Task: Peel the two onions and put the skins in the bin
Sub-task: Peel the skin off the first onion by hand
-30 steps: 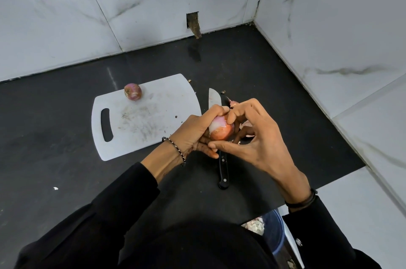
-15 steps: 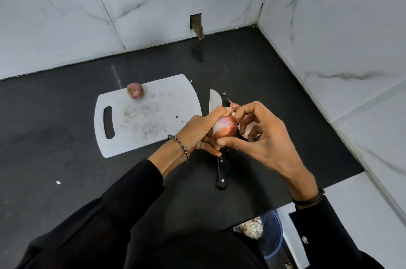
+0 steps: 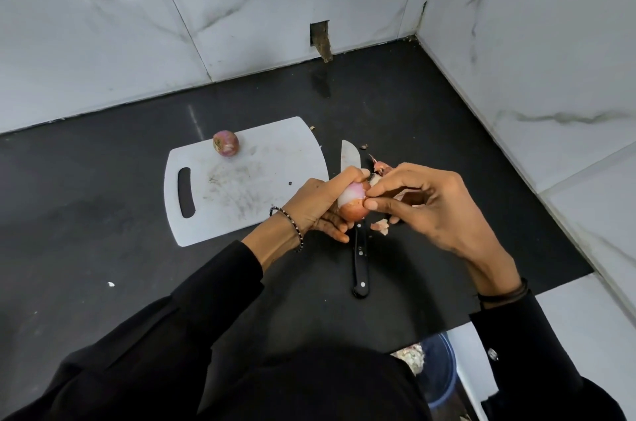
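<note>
I log: left hand (image 3: 320, 207) grips the onion (image 3: 349, 197); right hand (image 3: 433, 210) pinches the skin (image 3: 356, 213) on its right side, lower half unpeeled.

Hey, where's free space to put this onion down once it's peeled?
The middle of the cutting board is bare, between its handle slot and the knife, nearer you than the other onion. The counter left of the board is open. Crowded: beside the knife, where skins lie under the left hand and right hand.

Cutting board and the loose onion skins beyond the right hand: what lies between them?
In the head view, a black-handled knife lies on the counter between cutting board and onion skins, blade pointing away.
</note>
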`<action>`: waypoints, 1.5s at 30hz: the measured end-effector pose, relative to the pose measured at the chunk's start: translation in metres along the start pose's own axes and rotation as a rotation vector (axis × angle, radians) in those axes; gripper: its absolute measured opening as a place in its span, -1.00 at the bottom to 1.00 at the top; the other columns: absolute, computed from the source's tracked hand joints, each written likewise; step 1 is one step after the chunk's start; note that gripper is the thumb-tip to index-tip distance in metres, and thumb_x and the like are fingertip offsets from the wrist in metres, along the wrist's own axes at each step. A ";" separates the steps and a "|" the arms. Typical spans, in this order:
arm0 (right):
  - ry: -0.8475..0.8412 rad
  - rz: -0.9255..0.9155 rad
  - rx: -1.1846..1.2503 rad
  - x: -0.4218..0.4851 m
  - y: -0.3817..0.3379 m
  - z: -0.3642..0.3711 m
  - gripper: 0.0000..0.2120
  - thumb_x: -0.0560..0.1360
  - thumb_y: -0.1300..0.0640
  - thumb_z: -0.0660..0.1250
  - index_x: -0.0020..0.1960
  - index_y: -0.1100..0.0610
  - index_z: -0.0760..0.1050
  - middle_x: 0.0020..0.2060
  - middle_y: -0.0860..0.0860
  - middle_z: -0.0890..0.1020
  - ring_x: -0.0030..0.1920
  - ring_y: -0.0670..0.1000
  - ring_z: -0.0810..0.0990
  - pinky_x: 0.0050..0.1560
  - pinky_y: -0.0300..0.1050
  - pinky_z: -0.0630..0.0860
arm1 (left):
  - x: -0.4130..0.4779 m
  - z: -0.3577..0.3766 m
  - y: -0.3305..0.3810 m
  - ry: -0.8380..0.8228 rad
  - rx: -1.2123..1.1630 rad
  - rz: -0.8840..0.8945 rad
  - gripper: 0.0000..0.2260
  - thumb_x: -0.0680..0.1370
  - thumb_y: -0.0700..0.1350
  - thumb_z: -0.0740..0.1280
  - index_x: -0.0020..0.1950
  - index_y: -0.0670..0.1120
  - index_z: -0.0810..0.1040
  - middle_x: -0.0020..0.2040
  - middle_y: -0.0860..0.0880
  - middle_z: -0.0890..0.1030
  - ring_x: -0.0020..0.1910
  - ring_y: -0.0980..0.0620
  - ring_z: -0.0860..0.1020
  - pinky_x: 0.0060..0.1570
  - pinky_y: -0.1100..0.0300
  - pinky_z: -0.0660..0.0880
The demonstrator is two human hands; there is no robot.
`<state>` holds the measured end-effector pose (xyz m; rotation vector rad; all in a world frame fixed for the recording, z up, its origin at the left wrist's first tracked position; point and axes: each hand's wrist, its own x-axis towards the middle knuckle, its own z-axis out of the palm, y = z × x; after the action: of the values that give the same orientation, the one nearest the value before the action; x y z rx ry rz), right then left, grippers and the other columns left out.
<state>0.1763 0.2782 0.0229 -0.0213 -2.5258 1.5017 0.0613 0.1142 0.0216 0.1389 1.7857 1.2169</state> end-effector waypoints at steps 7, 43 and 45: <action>-0.095 -0.041 -0.242 0.005 0.004 -0.001 -0.94 0.55 0.14 0.46 -0.01 0.04 0.59 -0.10 -0.15 0.59 -0.06 -0.07 0.60 0.04 -0.35 0.42 | 0.016 0.004 -0.002 -0.019 -0.040 -0.058 -0.43 0.48 0.30 0.30 -0.15 -0.26 0.61 -0.38 -0.18 0.63 -0.48 -0.01 0.58 -0.42 0.17 0.60; 0.240 0.006 -0.126 -0.025 -0.017 0.015 -0.88 0.57 0.11 0.43 0.10 0.06 0.65 -0.03 -0.12 0.63 -0.08 0.00 0.65 -0.23 -0.09 0.60 | 0.006 0.004 -0.010 -0.346 -0.253 -0.042 -0.38 0.56 0.35 0.05 -0.10 -0.17 0.59 -0.39 -0.14 0.46 -0.52 0.05 0.35 -0.38 0.20 0.50; 0.207 -0.027 -0.110 -0.024 -0.018 0.017 -0.79 0.52 0.00 0.48 0.10 0.06 0.64 0.01 -0.11 0.62 -0.09 0.02 0.64 -0.27 -0.08 0.59 | 0.006 0.005 -0.008 -0.328 -0.255 -0.025 -0.41 0.56 0.33 0.09 -0.05 -0.19 0.56 -0.40 -0.13 0.49 -0.51 0.05 0.39 -0.39 0.19 0.53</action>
<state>0.1985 0.2520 0.0268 -0.1506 -2.4287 1.2771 0.0653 0.1167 0.0112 0.1576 1.3360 1.3100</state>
